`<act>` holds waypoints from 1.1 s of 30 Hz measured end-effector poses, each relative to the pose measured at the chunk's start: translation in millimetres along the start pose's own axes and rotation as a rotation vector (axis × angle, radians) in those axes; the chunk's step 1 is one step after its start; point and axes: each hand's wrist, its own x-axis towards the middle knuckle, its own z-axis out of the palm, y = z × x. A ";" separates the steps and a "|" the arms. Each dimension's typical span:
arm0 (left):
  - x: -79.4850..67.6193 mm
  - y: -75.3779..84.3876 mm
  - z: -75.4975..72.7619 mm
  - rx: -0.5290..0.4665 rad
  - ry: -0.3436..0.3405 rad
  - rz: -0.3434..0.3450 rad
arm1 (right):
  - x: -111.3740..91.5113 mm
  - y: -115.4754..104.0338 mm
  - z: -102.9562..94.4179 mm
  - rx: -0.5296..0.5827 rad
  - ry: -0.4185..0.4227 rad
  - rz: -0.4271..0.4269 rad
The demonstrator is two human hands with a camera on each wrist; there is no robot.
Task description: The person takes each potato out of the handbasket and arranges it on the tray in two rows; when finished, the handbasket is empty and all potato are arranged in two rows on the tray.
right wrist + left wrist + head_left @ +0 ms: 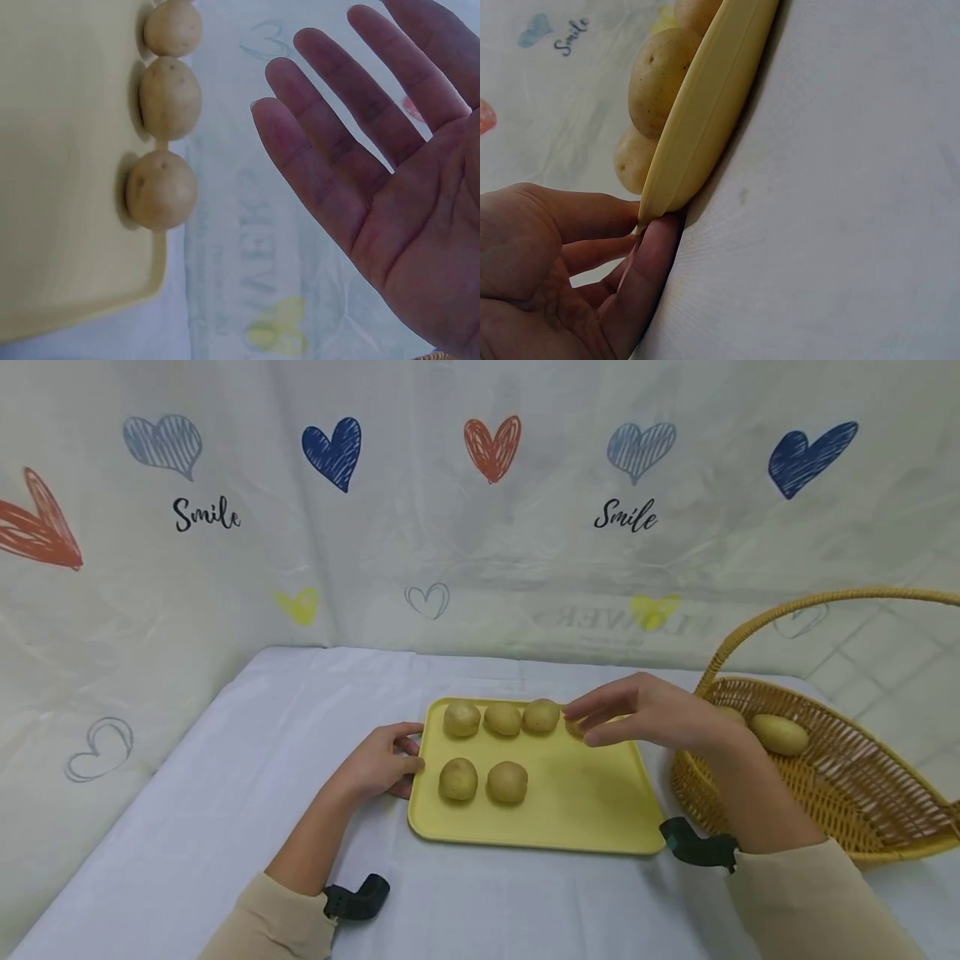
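Observation:
My left hand [381, 763] grips the left edge of a yellow tray [577, 814]; the left wrist view shows its fingers on both sides of the rim [697, 127]. Several round potatoes stand in a row along the tray's back, among them one potato [502, 719] near the middle. Nearer the front left sit two more, a potato [458, 779] and a potato [507, 782]. Above the back right corner hovers my right hand [663, 714], fingers extended and holding nothing. It partly hides the last potato of the back row. In the right wrist view its palm [420, 217] is apart from the potatoes [162, 190].
To the tray's right stands a wicker basket [847, 802] with a tall handle. In it lies an oval potato [780, 734], with another partly hidden by my right wrist. A white cloth [247, 777] covers the table, and a curtain printed with hearts hangs behind.

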 end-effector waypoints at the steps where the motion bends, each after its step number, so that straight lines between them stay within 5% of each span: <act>1: -0.2 -0.1 0.2 0.000 -0.003 0.002 | -1.4 -0.1 -1.3 -0.005 0.003 0.005; 20: -0.7 0.7 2.0 -0.014 -0.010 0.010 | -29.9 6.9 -33.7 -0.039 0.117 0.049; 28: -1.1 1.9 1.2 -0.003 0.000 0.000 | -40.4 6.9 -45.2 -0.018 0.144 0.155; 33: -2.5 1.6 1.4 -0.006 -0.002 0.006 | -45.8 12.3 -51.3 -0.031 0.172 0.132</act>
